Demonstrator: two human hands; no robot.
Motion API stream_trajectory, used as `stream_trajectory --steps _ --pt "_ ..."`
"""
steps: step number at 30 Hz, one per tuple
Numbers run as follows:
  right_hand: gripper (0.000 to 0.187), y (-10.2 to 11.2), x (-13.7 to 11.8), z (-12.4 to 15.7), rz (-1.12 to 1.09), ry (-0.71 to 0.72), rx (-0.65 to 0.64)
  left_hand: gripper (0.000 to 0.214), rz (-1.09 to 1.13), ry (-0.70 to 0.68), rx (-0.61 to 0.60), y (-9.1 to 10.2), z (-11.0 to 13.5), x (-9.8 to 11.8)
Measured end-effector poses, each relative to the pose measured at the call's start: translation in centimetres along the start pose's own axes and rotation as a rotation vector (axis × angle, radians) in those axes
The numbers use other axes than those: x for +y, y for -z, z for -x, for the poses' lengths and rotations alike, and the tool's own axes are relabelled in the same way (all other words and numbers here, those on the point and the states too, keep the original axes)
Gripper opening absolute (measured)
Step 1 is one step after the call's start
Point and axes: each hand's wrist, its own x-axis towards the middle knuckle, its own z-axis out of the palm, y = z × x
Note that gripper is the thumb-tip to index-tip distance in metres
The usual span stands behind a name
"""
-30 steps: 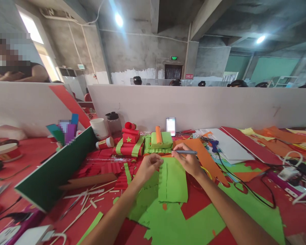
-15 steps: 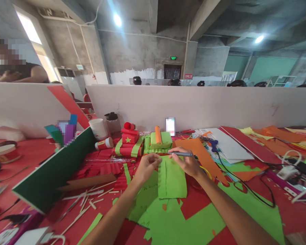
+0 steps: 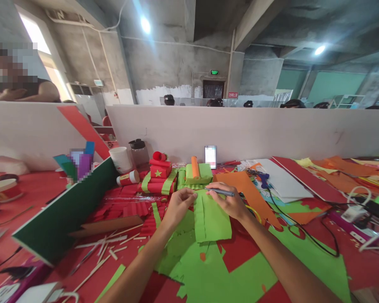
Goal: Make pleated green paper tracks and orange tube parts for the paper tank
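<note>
The bare right hand hides the upper right corner of the rectangular light-green paper sheet.

Along the far edge of the counter, the white partition blocks your reach; short of it, the green model stands straight ahead of your grips, its orange tube rising highest, with the red model just to its left; toward the left edge, the green board stands upright as a barrier, slanting toward the near left corner; between your left grip and right grip you have only a narrow gap; toward the near edge, you can pass low over the flat green sheets; toward the right edge, watch the looped black cable.
</note>
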Motion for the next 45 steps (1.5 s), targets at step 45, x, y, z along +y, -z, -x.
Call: stream_trajectory --steps 45 --pt "0.012 -0.64 -0.57 0.07 0.084 0.013 0.042 0.029 -0.065 -0.045 -0.031 -0.01 0.07 -0.06"
